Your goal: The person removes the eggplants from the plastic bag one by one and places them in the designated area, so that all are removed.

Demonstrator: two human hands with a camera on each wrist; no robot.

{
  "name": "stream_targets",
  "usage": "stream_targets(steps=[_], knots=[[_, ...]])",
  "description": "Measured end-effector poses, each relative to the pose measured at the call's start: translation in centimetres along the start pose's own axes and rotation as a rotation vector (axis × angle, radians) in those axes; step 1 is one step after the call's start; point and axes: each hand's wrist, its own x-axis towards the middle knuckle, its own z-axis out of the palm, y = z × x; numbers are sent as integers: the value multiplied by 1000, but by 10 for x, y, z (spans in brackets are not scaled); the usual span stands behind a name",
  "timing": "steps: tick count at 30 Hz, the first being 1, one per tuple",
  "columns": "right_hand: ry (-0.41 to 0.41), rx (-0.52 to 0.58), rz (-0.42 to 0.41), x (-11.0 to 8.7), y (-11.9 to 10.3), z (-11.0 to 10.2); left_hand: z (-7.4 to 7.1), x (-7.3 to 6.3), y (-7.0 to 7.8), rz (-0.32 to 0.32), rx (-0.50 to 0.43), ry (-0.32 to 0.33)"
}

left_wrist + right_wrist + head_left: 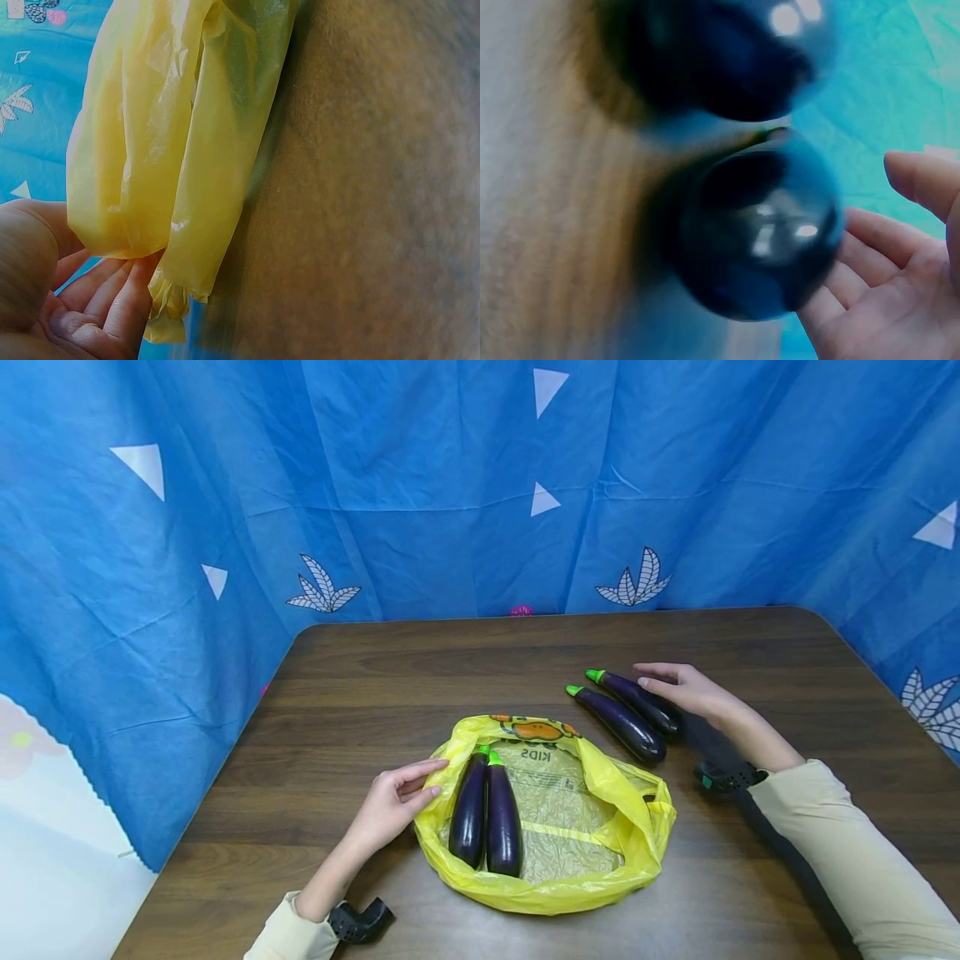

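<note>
A yellow plastic bag (555, 893) lies with its mouth spread wide, two dark purple eggplants side by side in its left half. The left eggplant (468, 810) touches the right one (504, 822). At the bag's left rim, my left hand (393, 802) pinches the plastic between thumb and fingers; the bag (172, 150) partly hides the fingertips in the left wrist view. Beyond the bag lie two more eggplants, a nearer one (622, 724) and a farther one (637, 697). My right hand (690, 691) is beside the farther one, fingers extended and thumb apart, not gripping it.
The brown wooden table (337, 693) has a blue patterned curtain (450, 485) hanging behind it. A white patterned cloth (52, 827) shows at the lower left. Each wrist wears a black camera, one of them the left wrist camera (363, 921).
</note>
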Motion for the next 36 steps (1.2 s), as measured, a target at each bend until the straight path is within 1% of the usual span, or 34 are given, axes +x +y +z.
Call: stream_targets(steps=[5,11,15,19,25,32,34,36], knots=[[34,8,-8,-8,-11,-6,1,0,-1,-6,2,-2],[82,13,-38,-21,-33,-7,1,0,-1,1,1,-5],[129,47,-90,-33,-55,2,1,0,-1,3,2,-3],[143,100,-159,-45,-77,21,2,1,-2,-3,8,-7],[97,159,-232,-59,-102,52,2,1,-3,-4,7,-2],[6,231,-338,-71,-128,81,1,2,-2,-4,-8,-2],[-26,281,-347,-72,-136,88,1,2,-2,-5,-11,3],[-39,309,-350,-71,-142,95,1,2,-3,-5,-11,8]])
